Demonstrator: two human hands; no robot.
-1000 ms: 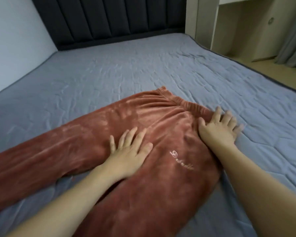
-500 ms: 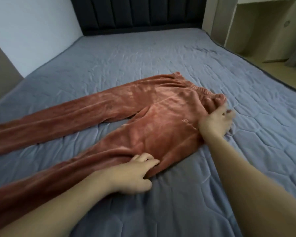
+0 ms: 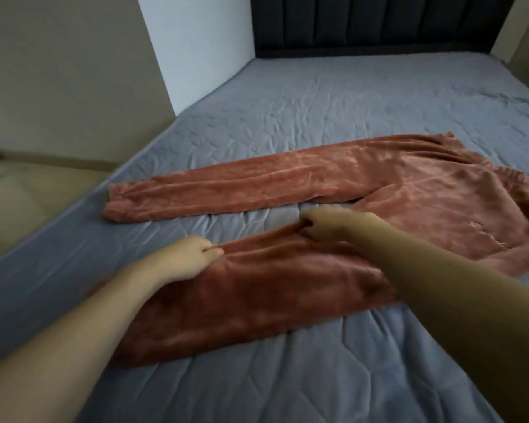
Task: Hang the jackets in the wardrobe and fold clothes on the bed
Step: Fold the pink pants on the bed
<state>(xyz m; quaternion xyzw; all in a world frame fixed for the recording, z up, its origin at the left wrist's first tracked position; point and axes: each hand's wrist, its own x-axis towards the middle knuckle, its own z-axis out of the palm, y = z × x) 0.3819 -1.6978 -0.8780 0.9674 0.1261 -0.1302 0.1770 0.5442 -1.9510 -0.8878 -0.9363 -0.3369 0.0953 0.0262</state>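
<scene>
Rust-coloured velvet trousers (image 3: 409, 190) lie spread on the grey quilted bed (image 3: 318, 111), waist to the right and legs pointing left. The far leg lies flat and straight. My left hand (image 3: 190, 257) grips the upper edge of the near leg, fingers curled into the cloth. Further right on the same edge, near the crotch, my right hand (image 3: 327, 224) pinches the fabric. Both forearms cross the near leg and hide part of it.
A dark padded headboard (image 3: 379, 22) stands at the far end of the bed. A beige wardrobe side (image 3: 68, 80) and floor lie to the left beyond the bed's edge. A white wall (image 3: 196, 50) is behind it.
My view has swung left. The right hand left the waistband and came across to the near leg's edge. The left hand slid left along that leg and took hold of it.
</scene>
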